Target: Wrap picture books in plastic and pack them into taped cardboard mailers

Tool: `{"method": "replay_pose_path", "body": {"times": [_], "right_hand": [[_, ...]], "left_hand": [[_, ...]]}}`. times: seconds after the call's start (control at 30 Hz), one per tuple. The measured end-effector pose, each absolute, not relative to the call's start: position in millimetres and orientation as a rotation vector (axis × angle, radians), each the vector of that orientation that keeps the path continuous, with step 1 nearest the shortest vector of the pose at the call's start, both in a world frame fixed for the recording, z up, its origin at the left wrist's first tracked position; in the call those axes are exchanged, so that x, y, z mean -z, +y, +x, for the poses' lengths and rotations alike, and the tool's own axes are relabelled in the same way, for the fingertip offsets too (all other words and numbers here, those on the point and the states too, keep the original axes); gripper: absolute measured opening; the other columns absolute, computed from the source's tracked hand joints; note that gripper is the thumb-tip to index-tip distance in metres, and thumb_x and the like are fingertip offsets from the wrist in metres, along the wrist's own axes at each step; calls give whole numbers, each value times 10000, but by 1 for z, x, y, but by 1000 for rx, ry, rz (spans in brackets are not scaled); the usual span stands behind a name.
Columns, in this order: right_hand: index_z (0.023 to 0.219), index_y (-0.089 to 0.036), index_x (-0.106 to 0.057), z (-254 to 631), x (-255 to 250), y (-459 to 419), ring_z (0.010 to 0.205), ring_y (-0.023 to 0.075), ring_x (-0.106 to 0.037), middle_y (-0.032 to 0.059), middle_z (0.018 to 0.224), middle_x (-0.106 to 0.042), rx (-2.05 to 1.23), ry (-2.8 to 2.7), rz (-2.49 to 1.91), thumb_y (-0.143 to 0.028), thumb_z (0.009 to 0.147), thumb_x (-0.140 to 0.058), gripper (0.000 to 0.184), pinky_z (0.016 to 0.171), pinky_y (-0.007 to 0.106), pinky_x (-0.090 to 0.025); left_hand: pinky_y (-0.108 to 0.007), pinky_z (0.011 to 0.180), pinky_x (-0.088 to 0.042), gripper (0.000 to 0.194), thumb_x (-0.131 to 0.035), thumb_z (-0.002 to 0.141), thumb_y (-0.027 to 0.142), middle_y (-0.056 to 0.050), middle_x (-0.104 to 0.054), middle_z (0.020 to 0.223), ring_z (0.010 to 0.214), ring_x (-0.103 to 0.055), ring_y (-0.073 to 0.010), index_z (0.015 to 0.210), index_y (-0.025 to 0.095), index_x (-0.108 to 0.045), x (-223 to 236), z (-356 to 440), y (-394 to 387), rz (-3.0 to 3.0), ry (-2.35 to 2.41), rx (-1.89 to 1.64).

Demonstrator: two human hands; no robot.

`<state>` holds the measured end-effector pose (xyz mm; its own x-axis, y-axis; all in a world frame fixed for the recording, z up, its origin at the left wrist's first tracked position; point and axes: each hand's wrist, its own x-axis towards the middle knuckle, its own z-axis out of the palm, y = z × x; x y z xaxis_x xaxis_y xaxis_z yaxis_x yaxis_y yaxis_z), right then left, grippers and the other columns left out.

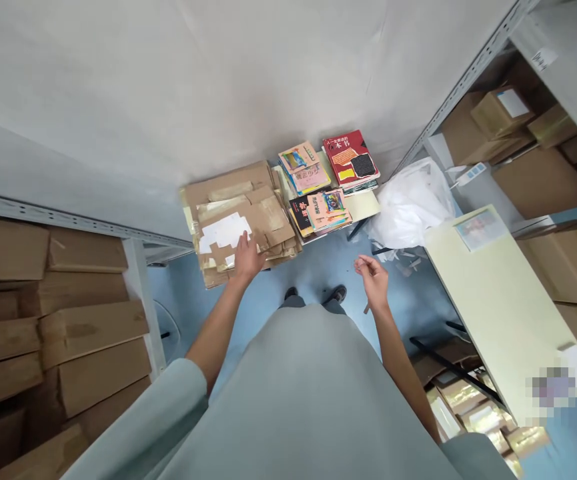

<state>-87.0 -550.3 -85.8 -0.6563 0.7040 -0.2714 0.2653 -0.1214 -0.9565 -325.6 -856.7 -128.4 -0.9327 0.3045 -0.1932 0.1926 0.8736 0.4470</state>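
My left hand [248,258] lies with its fingers stretched out on the near edge of a stack of flattened cardboard [273,220]. White paper labels [225,231] show on the top piece, just beyond the fingertips. Out over the blue floor, my right hand [374,280] is closed in a pinch; what it holds, if anything, I cannot make out. A small dark strip shows below that hand by the wrist. Right of the cardboard lie piles of books: a red book [351,157] on top at the back, peach-covered books [329,208] in front.
A white plastic bag [413,200] bulges beside the low table [365,205]. At right stands a cream table [493,293] with a picture-covered booklet [481,229]. Shelves of cardboard boxes [93,327] flank both sides. Boxes [483,417] also sit under the right table. A grey wall closes off the back.
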Motion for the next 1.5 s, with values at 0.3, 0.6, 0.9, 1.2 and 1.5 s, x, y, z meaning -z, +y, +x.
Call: {"method": "replay_pose_path", "body": {"times": [0.3,0.6,0.9,1.2,1.5], "right_hand": [[1131,-209,-795,-90,68,-644,1001,289,-818,116,1052,-850,-1701,-1745,-1241,-691,877,-775,545,946,483,-684],[1094,-209,-801,-110,72,-715,990,286,-816,127,1065,-848,-1757,-1771,-1283,-727,841,-794,577,945,477,-689],[1101,-221,-806,-151,62,-722,969,292,-816,124,1049,-849,-1787,-1871,-1139,-795,824,-787,637,913,479,-694],[1059,-226,-826,-164,46,-705,916,286,-810,104,998,-858,-1765,-1786,-1060,-808,774,-841,648,891,477,-694],[1034,-240,-841,-135,41,-672,926,300,-810,94,980,-856,-1800,-1670,-1029,-784,762,-876,609,873,473,-690]], "left_hand": [[-667,1389,-246,972,-784,967,548,-439,-242,1799,1724,-232,-553,1632,-76,-447,164,-353,-887,640,2642,-555],[-700,1320,-363,553,-566,1021,220,-368,-505,1694,1683,-371,-512,1535,20,-610,170,-333,-894,825,2619,-610],[-469,981,-600,456,-355,1139,284,-268,-778,1310,1158,-781,-389,1392,95,-684,112,-368,-927,916,2664,-488],[-336,778,-434,289,-457,1158,385,-71,-641,843,803,-654,-270,994,212,-621,5,-438,-952,863,3017,-1062],[-291,708,-412,488,-560,1109,631,37,-429,694,699,-464,-171,824,237,-515,-60,-420,-904,784,2767,-1694]]}}
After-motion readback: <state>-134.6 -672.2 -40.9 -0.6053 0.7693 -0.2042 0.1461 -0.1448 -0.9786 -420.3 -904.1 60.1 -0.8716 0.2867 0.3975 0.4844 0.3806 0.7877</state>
